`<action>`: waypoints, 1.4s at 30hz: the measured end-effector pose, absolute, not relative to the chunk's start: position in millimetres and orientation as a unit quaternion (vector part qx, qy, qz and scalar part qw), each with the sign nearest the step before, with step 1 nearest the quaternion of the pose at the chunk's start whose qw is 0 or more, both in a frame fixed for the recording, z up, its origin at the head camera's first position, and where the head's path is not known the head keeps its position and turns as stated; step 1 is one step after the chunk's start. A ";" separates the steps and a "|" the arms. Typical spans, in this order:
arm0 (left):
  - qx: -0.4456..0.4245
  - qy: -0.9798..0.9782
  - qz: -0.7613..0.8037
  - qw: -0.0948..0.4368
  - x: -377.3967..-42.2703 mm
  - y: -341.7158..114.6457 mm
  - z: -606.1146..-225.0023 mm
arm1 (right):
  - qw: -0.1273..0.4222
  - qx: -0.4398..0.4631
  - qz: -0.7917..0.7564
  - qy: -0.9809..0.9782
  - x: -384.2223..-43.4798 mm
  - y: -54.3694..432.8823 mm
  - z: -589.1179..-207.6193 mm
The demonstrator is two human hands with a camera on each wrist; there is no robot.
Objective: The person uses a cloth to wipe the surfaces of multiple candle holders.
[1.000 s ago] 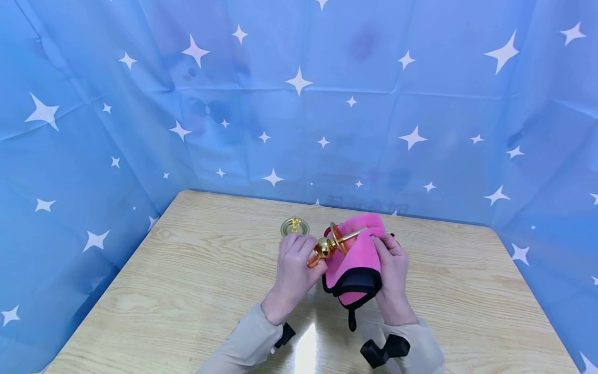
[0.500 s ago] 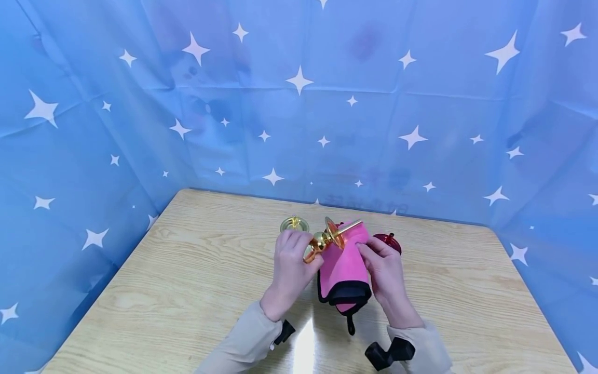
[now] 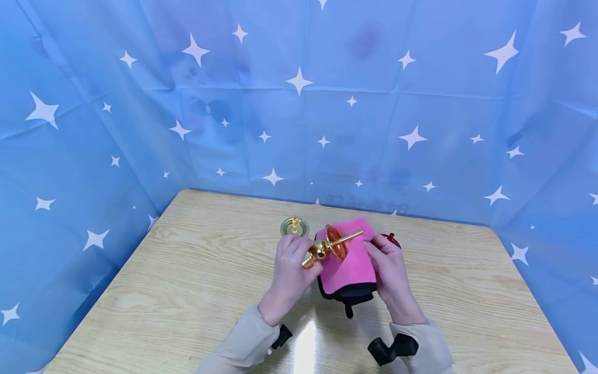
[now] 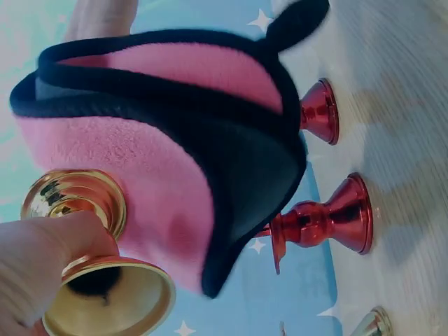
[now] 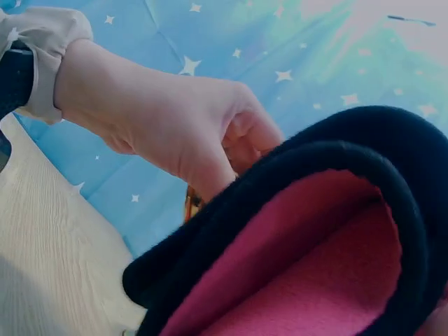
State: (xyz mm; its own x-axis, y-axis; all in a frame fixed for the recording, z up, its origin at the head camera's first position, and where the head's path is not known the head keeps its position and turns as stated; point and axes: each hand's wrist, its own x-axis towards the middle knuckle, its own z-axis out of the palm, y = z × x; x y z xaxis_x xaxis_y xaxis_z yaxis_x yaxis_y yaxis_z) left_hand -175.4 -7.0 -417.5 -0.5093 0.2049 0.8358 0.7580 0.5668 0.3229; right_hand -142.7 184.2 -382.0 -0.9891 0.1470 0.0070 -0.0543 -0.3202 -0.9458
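Observation:
A shiny gold candle holder (image 3: 321,250) is tilted in the air, its round plate and thin rod pointing up to the right. My left hand (image 3: 290,270) grips it near the flared base, whose hollow underside shows in the left wrist view. Held by my right hand (image 3: 391,272), a pink cloth (image 3: 349,272) with black edging hangs folded behind and below the plate. The rod's tip lies in front of the cloth's upper part. The right fingertips are partly hidden by the cloth in the right wrist view.
Behind my left hand stands a greenish-gold candle holder (image 3: 295,227). Red candle holders, one nearer (image 4: 353,213) and one farther (image 4: 322,112), stand upright on the wooden table (image 3: 187,291). A blue star-printed curtain (image 3: 299,130) encloses the table.
The right hand and cloth first shifted left and down off the rod, uncovering a red candle holder. Since then the cloth has spread behind the plate. The left hand has barely moved, still gripping the candle holder.

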 end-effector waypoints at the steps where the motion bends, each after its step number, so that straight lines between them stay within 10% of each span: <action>1: -0.302 -0.791 -0.361 0.390 -175.3 -7.3 -417.9 | 0.066 -0.034 0.817 -0.571 -142.3 185.9 -381.6; 11: -0.267 -0.761 -0.477 0.349 -179.0 -5.9 -421.0 | 0.103 -0.079 0.769 -0.627 -133.7 185.0 -378.9; 27: -0.245 -0.745 -0.514 0.348 -179.8 -1.0 -421.3 | 0.222 0.090 0.560 -0.793 -121.4 156.0 -388.8; 42: -0.263 -0.741 -0.517 0.338 -184.6 -8.4 -420.9 | 0.465 0.160 0.269 -0.828 -137.1 177.4 -378.5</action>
